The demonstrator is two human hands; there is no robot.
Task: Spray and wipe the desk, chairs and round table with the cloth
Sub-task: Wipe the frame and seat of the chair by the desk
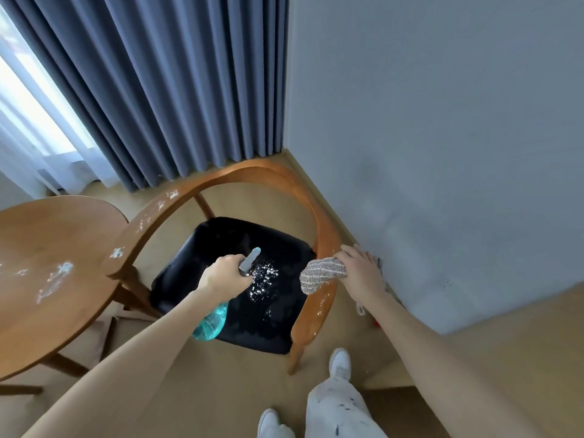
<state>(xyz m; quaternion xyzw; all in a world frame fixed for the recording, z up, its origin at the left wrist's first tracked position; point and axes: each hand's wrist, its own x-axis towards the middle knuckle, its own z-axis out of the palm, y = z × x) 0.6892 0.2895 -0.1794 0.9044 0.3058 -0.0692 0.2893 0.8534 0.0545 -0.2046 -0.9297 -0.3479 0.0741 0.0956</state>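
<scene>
Foam-flecked round wooden bench (47, 248) and wooden chair (151, 216) with black seat await wiping; left hand (222, 276) grips the teal spray bottle (211, 322), right hand (360, 268) clutches the beige woven cloth (319, 275).

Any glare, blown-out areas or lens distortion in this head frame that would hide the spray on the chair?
Head view: window at upper left is blown out; wide-angle bending curves the curtain and wall edge; droplets on the black seat glint sharply and read clearly; the chair's right armrest shows a wet sheen.
</scene>
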